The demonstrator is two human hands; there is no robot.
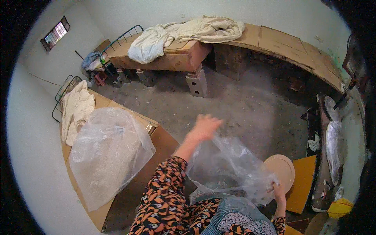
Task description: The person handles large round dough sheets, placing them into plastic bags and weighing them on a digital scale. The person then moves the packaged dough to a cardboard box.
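Observation:
A sheet or bag of clear plastic film point(232, 164) stretches in front of my body between my two hands. My left hand point(207, 126) is reached out ahead and blurred; a peak of the film runs up to its fingers, which seem to grip it. Lower right, my right hand point(277, 189) pinches a bunched edge of the same film. Just beyond that hand is a round beige disc point(282, 171) with a raised rim, perhaps a stool top; whether the hand touches it is unclear. A patterned apron point(232, 216) covers my front.
On the left, a cardboard-covered bench point(97, 216) bears a spread translucent plastic sheet point(108, 152) and cream cloth point(77, 110). Across the concrete floor point(235, 102), another cardboard-topped platform point(155, 63) on hollow blocks point(196, 85) holds a rumpled quilt point(205, 29). A yellow board point(301, 182) leans at right.

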